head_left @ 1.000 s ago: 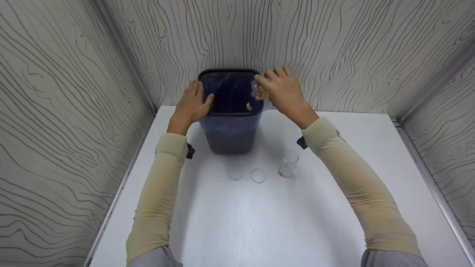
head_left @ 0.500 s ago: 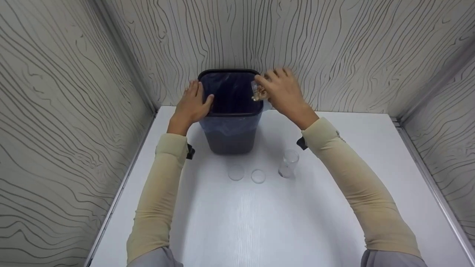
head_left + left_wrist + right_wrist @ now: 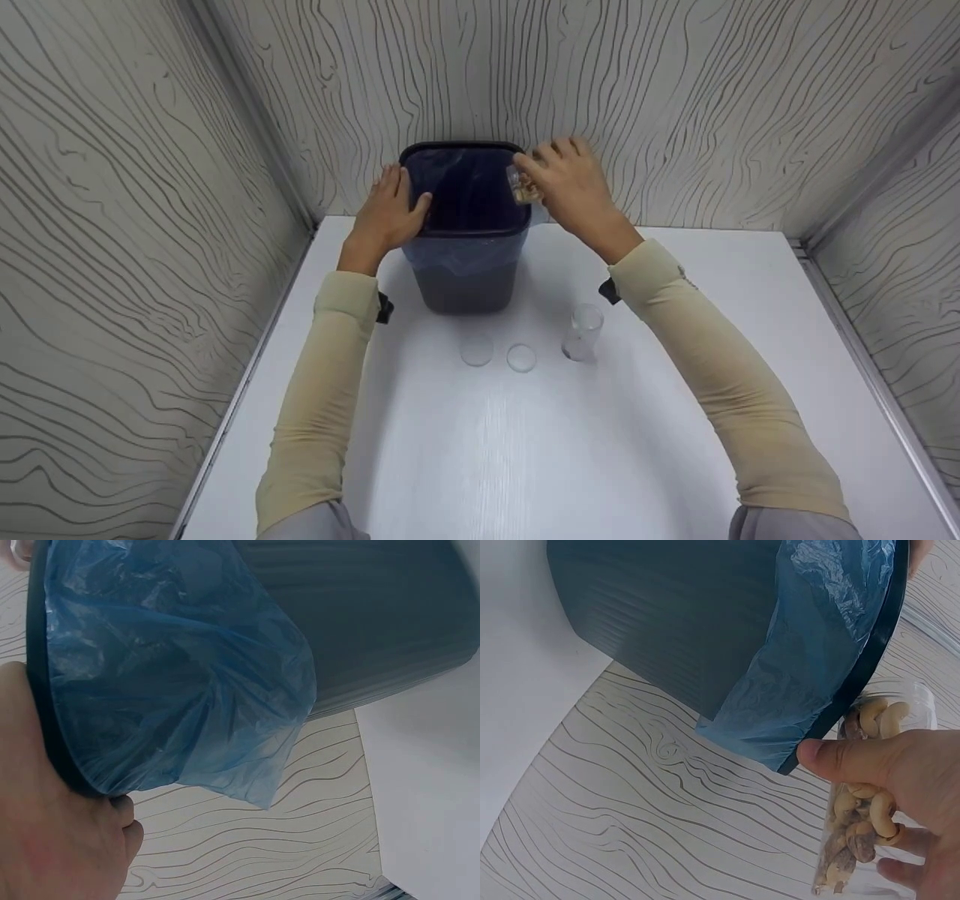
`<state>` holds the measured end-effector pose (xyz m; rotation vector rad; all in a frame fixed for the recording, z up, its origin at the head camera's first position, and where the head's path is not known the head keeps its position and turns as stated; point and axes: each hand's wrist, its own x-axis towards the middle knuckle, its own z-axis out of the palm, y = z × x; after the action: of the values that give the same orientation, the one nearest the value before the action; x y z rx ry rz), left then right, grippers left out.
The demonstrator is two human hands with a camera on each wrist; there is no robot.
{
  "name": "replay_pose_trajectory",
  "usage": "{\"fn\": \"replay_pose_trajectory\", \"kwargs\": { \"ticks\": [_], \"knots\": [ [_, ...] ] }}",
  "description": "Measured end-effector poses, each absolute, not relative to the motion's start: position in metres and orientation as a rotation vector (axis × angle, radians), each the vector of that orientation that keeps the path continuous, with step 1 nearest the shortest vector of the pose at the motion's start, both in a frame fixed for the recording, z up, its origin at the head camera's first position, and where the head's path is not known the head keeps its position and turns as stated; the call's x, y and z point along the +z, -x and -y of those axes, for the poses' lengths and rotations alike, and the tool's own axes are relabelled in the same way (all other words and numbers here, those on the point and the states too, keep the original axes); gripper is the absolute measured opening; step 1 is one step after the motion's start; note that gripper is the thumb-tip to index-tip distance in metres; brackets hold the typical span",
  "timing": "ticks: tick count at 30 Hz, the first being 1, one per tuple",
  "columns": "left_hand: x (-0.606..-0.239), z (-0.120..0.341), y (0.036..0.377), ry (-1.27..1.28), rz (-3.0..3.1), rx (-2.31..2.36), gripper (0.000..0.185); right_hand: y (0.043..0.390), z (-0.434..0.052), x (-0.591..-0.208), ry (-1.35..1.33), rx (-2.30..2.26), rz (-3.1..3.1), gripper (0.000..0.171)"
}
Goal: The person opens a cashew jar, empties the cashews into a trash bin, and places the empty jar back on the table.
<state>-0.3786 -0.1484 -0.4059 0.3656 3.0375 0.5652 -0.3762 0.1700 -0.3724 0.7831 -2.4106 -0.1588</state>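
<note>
White table [image 3: 675, 450], walls on 3 sides. Dark bin [image 3: 465, 225] w/ blue liner [image 3: 180, 675] at back edge, center. Left hand [image 3: 386, 210] grips bin's left rim. Right hand [image 3: 574, 187] fingers curled round clear cup of nuts [image 3: 866, 795], tipped at bin's right rim. Empty glass [image 3: 583, 331] + 2 clear lids [image 3: 499, 352] mid-table.

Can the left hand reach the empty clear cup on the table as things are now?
Probably yes. The left hand only holds the bin rim, and the clear cup stands upright with bare table around it, though nearer the right arm.
</note>
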Motion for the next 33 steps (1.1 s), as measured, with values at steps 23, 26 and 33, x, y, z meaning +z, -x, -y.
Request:
{"fn": "replay_pose_trajectory", "kwargs": {
  "ticks": [23, 26, 33],
  "knots": [
    [-0.4063, 0.1494, 0.3789, -0.380, -3.054, 0.564, 0.080, 0.3782, -0.1694, -0.3750, -0.819, -0.121, 2.346, 0.062],
    [-0.4057, 0.1494, 0.3786, -0.382, -3.051, 0.571, 0.080, 0.3780, -0.1690, -0.3747, -0.824, -0.114, 2.348, 0.060],
    [-0.4057, 0.1492, 0.3780, -0.381, -3.047, 0.572, 0.081, 0.3767, -0.1686, -0.3730, -0.821, -0.122, 2.383, 0.061]
  ]
}}
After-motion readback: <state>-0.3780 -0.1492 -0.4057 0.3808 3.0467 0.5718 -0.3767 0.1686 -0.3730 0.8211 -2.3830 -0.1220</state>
